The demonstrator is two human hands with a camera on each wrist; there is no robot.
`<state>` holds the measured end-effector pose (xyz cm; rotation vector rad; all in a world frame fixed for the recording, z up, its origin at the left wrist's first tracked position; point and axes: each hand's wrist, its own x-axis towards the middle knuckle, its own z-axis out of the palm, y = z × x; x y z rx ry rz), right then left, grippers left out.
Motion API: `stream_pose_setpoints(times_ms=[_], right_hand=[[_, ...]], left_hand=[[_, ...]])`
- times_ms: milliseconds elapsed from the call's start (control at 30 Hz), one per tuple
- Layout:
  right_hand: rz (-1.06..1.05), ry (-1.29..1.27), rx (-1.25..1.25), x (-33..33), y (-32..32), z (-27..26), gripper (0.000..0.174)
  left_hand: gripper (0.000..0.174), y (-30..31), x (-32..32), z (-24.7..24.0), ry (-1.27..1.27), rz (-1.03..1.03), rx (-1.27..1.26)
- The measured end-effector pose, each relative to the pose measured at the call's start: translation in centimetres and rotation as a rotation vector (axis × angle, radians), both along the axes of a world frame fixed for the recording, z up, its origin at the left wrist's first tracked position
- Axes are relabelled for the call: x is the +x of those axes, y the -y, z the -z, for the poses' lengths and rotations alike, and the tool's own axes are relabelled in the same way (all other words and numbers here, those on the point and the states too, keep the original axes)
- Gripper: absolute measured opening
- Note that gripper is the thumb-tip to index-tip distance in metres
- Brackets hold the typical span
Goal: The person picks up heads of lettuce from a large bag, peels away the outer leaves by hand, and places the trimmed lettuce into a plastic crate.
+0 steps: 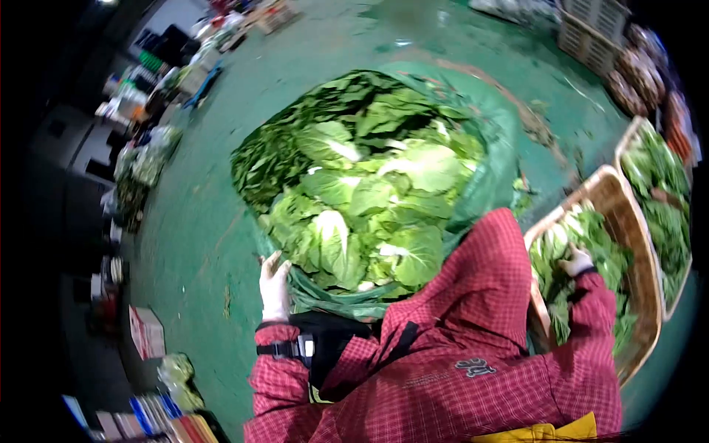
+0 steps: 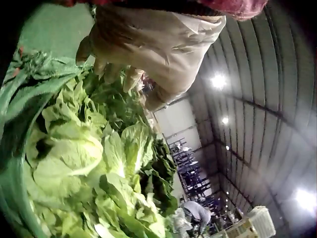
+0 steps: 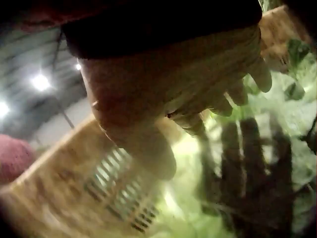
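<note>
A big green sack [image 1: 496, 144] stands in front of me, full of leafy green cabbages [image 1: 351, 192] with pale stems. My left hand [image 1: 275, 288], in a whitish glove, is at the sack's near left rim, its fingers relaxed. In the left wrist view that hand [image 2: 158, 47] hangs beside the leaves with nothing held. To my right, my gloved right hand [image 1: 578, 261] reaches into a tan plastic crate [image 1: 641, 258] over more leafy cabbages [image 1: 550, 251]. The right wrist view shows that hand [image 3: 168, 94] with fingers extended above the leaves, casting a finger-shaped shadow on them.
Another crate of greens [image 1: 657, 199] stands beyond the tan one at far right. Stacked pale crates [image 1: 591, 33] are at the back right. Bags and boxes line the left side of the green floor [image 1: 192, 258], with a carton [image 1: 146, 332] nearer. My bent knee [image 1: 495, 251] lies between sack and crate.
</note>
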<state>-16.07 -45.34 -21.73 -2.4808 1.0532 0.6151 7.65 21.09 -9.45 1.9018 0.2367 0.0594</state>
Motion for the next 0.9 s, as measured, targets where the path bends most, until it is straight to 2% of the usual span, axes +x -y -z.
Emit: stream_pose_setpoints(times_ms=[33, 100, 167, 200, 233, 267, 300, 367, 400, 433, 500, 533, 567, 700, 767, 800, 833, 900], right_hand=[[0.009, 0.021, 0.016, -0.3, 1.9, -0.1, 0.082], [-0.053, 0.563, -0.343, -1.1, 4.9, 0.2, 0.061], [0.046, 0.928, -0.046, 1.8, 0.5, -7.0, 0.054], [0.032, 1.017, 0.035, 3.3, -1.6, -9.2, 0.053], [-0.032, 1.076, 0.061, 5.4, -4.5, -11.9, 0.054], [-0.096, 1.129, 0.086, 7.5, -7.8, -14.6, 0.054], [-0.193, 1.14, 0.088, 9.3, -10.9, -16.7, 0.054], [-0.375, 1.134, 0.147, 12.5, -15.5, -19.0, 0.056], [-0.459, 1.123, 0.102, 13.6, -17.2, -19.1, 0.058], [-0.549, 1.076, 0.079, 14.4, -18.8, -19.9, 0.058], [-0.604, 1.065, 0.207, 15.3, -21.1, -20.7, 0.057], [-0.615, 1.06, 0.263, 15.5, -21.6, -20.3, 0.058], [-0.627, 1.057, 0.319, 15.6, -22.0, -19.7, 0.058], [-0.724, 1.019, 0.437, 17.0, -25.8, -20.4, 0.063], [-0.875, 1.114, 0.491, 18.6, -28.1, -21.6, 0.06], [-0.974, 1.12, 0.557, 19.7, -29.5, -23.1, 0.064], [-1.185, 1.225, 0.671, 21.4, -31.9, -24.9, 0.071], [-1.345, 1.303, 0.613, 22.4, -34.8, -26.0, 0.077]], left_hand=[[0.043, -0.6, 1.1, 0.0, 0.012, -0.015, 0.027], [0.042, -2.2, 4.5, 2.2, 0.032, 0.058, 0.231], [0.049, 1.0, 6.5, 2.1, 0.019, 0.154, 0.413], [0.054, 2.2, 7.8, 3.6, 0.01, 0.234, 0.479], [0.075, 4.7, 8.0, 3.2, -0.1, 0.215, 0.488], [0.097, 5.7, 9.1, 5.4, -0.099, 0.238, 0.608], [0.112, 7.3, 9.8, 6.3, -0.262, 0.204, 0.681], [0.114, 10.3, 9.1, 6.5, -0.426, 0.093, 0.933], [0.111, 9.8, 9.4, 7.8, -0.423, 0.07, 0.946], [0.102, 9.2, 9.3, 8.2, -0.369, 0.068, 0.922], [0.098, 7.9, 7.9, 7.1, -0.306, 0.044, 0.829], [0.095, 5.5, 7.1, 8.4, -0.113, 0.061, 0.686], [0.092, 4.4, 6.0, 7.5, 0.08, 0.075, 0.541], [0.087, 1.5, 1.5, 2.1, 0.328, 0.268, 0.388], [0.085, 1.3, 0.3, -1.1, 0.298, 0.4, 0.175], [0.089, 1.4, -0.2, -3.0, 0.185, 0.514, 0.01], [0.093, 2.0, -1.1, -5.3, 0.071, 0.635, -0.162], [0.104, 4.3, -2.7, -8.6, -0.024, 0.692, -0.377]])
